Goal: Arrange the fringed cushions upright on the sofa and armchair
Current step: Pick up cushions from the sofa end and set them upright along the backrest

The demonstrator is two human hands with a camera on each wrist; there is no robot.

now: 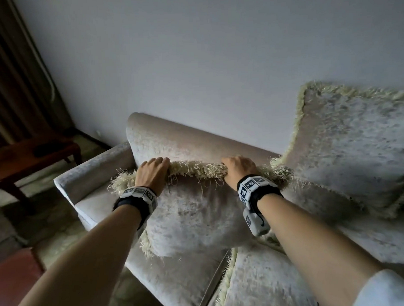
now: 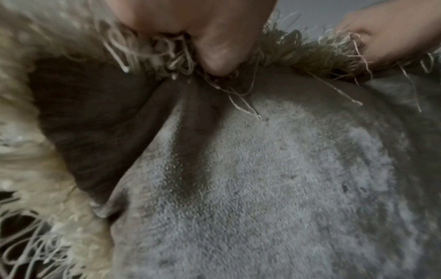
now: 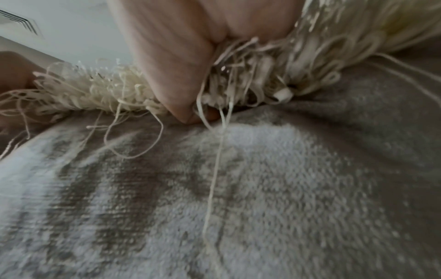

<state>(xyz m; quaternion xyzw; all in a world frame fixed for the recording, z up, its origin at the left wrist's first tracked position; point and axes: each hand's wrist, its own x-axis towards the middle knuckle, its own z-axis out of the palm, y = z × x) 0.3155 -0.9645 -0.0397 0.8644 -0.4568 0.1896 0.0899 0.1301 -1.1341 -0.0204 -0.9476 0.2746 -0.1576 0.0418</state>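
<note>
A beige velvet cushion with a cream fringe stands tilted against the sofa's back at its left end. My left hand grips its top fringed edge near the left corner, and my right hand grips the same edge further right. In the left wrist view my thumb pinches the fringe over the cushion face; the right wrist view shows my thumb curled into the fringe. A second fringed cushion leans upright at the right. A third fringed cushion lies flat on the seat in front.
The sofa's left armrest stands beside the held cushion. Beyond it a dark wooden table stands on the floor before a brown curtain. A plain wall rises behind the sofa.
</note>
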